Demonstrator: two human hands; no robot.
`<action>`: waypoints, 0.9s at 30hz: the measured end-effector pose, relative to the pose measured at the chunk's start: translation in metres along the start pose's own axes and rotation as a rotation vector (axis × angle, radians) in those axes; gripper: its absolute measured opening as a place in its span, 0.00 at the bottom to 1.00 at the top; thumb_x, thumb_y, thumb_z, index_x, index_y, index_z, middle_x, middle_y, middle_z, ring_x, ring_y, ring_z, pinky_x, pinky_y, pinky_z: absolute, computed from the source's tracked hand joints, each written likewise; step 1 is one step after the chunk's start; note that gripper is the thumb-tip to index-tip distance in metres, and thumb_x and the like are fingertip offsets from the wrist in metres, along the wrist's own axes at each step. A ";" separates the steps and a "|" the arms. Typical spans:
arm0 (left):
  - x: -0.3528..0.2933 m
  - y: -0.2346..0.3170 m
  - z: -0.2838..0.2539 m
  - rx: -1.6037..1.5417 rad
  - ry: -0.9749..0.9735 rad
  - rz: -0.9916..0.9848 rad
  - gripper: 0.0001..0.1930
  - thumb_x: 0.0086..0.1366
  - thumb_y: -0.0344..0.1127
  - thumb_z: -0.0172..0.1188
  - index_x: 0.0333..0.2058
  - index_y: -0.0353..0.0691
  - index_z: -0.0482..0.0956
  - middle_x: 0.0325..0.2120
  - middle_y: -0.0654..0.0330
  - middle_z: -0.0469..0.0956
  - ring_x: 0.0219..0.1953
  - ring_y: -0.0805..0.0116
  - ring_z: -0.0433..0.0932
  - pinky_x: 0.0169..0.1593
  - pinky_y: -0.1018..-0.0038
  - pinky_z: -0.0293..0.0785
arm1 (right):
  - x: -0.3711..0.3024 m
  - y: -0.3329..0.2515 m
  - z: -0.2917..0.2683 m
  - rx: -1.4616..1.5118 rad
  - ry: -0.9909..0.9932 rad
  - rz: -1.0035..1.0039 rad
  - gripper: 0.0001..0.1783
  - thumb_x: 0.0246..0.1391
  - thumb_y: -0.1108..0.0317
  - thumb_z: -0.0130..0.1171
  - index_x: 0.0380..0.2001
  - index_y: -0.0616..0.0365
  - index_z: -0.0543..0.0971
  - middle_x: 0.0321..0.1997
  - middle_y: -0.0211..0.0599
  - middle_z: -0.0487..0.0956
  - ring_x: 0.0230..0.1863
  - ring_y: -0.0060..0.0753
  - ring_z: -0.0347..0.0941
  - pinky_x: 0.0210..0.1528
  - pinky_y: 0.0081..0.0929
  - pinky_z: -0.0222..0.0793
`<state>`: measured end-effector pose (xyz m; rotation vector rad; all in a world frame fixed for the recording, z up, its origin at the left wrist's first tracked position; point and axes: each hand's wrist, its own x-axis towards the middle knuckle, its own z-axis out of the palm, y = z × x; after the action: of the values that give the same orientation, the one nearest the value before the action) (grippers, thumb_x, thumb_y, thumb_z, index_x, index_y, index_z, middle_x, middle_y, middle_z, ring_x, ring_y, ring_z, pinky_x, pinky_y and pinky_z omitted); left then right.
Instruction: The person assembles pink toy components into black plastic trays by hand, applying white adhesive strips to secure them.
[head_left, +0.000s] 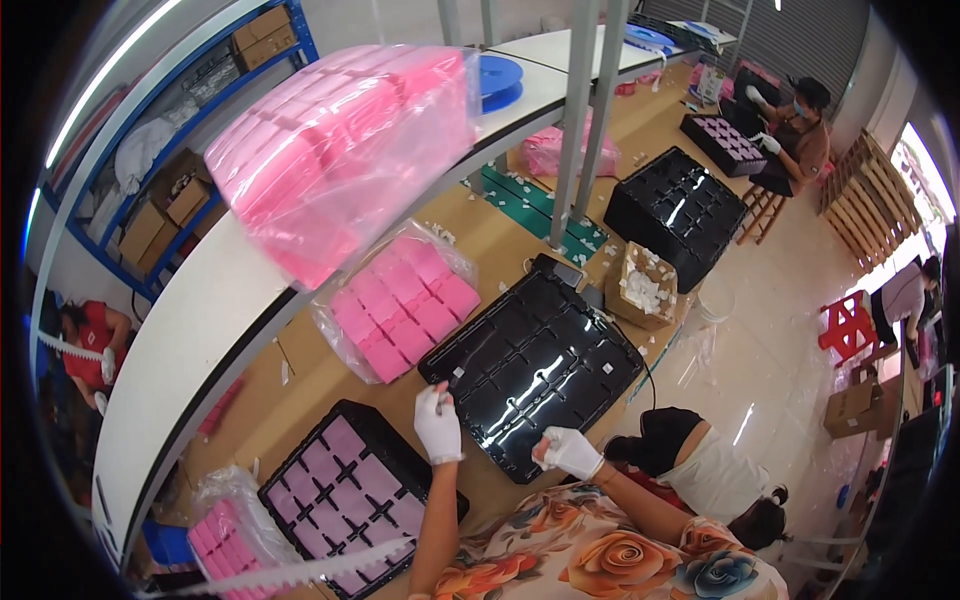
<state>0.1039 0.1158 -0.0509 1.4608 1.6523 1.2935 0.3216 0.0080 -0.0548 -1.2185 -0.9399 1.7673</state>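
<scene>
Before me lies a glossy black plastic tray [545, 350] with moulded ridges, face up on the workbench. Two small white labels sit on it, one by its left corner and one near its right end. My left hand [438, 428], in a white glove with bare fingertips, is closed beside the tray's left edge. Fingers curled, my right hand [570, 453] is over the near right edge in a similar glove. Whatever either hand pinches is too small or hidden to make out.
Bagged pink foam blocks [350, 140] rest on the white shelf [225, 330]; another pink foam pack [405, 305] lies beyond the tray. A black tray with pink inserts [345, 480] stands left. At right are a carton of white scraps [645, 285] and more black trays [680, 210]. Several people work nearby.
</scene>
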 end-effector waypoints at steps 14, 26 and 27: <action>0.043 -0.047 0.053 0.072 -0.076 0.001 0.07 0.58 0.18 0.47 0.33 0.30 0.73 0.31 0.54 0.72 0.30 0.66 0.76 0.36 0.75 0.75 | -0.041 -0.018 -0.004 0.102 0.006 0.187 0.10 0.51 0.69 0.59 0.36 0.59 0.72 0.27 0.28 0.75 0.25 0.17 0.71 0.26 0.14 0.67; 0.047 -0.054 0.051 0.188 -0.066 0.153 0.04 0.56 0.17 0.48 0.29 0.32 0.70 0.29 0.55 0.70 0.28 0.67 0.74 0.34 0.75 0.73 | -0.036 -0.015 -0.010 0.087 -0.025 0.215 0.09 0.51 0.69 0.58 0.36 0.60 0.74 0.28 0.29 0.76 0.27 0.19 0.73 0.29 0.16 0.69; 0.049 -0.050 0.053 0.159 -0.067 0.130 0.04 0.55 0.17 0.48 0.29 0.32 0.69 0.29 0.55 0.70 0.28 0.67 0.74 0.34 0.74 0.73 | -0.037 -0.018 -0.010 0.072 -0.019 0.228 0.09 0.51 0.69 0.58 0.35 0.60 0.74 0.28 0.29 0.76 0.27 0.19 0.73 0.29 0.16 0.69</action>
<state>0.1197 0.1813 -0.1079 1.7123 1.6714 1.1900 0.3431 -0.0163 -0.0271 -1.3063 -0.7655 1.9754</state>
